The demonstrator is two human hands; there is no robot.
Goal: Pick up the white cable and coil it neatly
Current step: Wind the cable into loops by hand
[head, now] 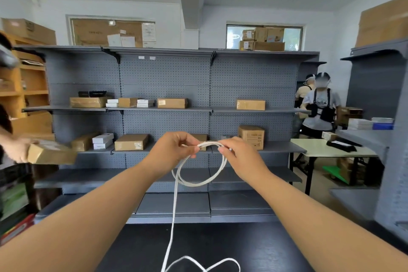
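Shelving [165, 73]: grey pegboard unit behind the work area, carrying cardboard boxes. Not involved, and no hazard is judged from it.
Desk [254, 249]: dark surface below the arms. The uncoiled part of the white cable [199, 183] lies on it in loose bends at the lower frame edge.
Cable position: held in the air in front of the shelving. About 2 loops hang from the hands, and 1 tail [174, 205] drops to the desk.
Left hand [174, 148]: fingers curled, pinching the top of the loops.
Right hand [238, 152]: fingers curled on the same bundle, just beside the left hand.
Risk 1: the bends on the desk appear to cross. A fast pull probably draws a kink or knot into the next loop.
Risk 2: the hanging strands sit slightly apart at the bottom. If the pinch loosens during a regrip, the loops likely slip and the coil spreads.
Risk 3: a turn laid without rolling the cable stores twist, so the coil may spring into a figure-8.
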